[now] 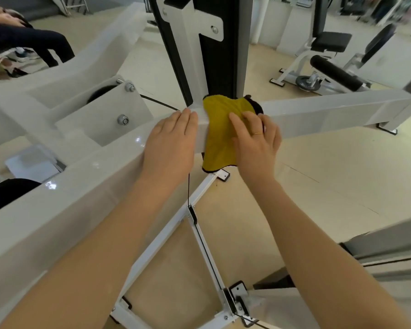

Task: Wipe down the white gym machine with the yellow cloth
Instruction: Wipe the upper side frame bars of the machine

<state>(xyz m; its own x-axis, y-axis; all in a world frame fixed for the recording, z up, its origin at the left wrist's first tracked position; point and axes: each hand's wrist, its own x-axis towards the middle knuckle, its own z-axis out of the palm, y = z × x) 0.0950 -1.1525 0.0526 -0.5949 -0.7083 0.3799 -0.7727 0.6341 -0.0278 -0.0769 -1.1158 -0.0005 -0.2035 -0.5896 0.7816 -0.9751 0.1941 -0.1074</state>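
**Around the gym floor**

Beige floor (318, 167) throughout. Far right, another exercise machine (328, 67) with black seat pad (331, 41), black roller pad (335, 72) and weight plate (306, 82). Upper left, seated person's dark-trousered legs (33, 43), sneakers (22, 54) beside.

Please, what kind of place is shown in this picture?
Most likely a gym. A large white gym machine with a cable fills the foreground, another machine with a black padded roller and seat stands behind, and a weight plate sits at its base.
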